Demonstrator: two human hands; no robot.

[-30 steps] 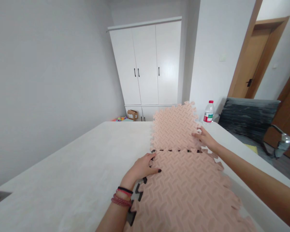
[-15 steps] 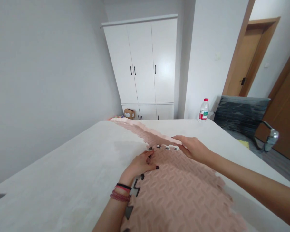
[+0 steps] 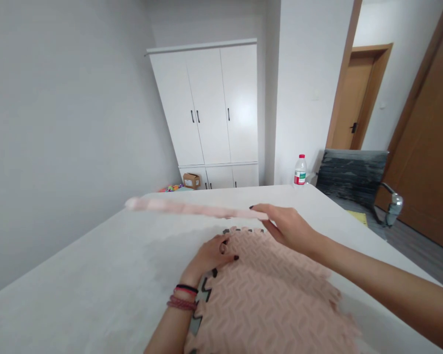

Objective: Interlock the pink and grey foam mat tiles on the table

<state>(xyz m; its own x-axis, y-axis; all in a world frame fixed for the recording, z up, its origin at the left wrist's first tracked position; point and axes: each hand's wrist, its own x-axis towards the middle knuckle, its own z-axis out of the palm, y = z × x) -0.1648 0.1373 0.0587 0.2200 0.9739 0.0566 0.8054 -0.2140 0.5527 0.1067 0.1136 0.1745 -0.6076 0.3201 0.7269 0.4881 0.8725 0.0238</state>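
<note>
A pink foam floor tile, seen nearly edge-on, is held above the table by my right hand. My right thumb and fingers pinch its right end, and it stretches out to the left. Under it lies a stack of pink interlocking foam tiles with a raised leaf-like texture and toothed edges; dark grey shows between the teeth. My left hand is closed on the far left corner of the stack, thumb lying on top and the other fingers curled at the edge. Bracelets circle that wrist.
The white table spreads around the stack. At its far right edge stands a plastic bottle with a red cap. Beyond are a chair, a white cabinet, a cardboard box and colourful small items.
My right hand has lifted the held tile away from the stack; its far end has swung left and now looks nearly level. My left hand stays at the corner. The view has shifted slightly.
</note>
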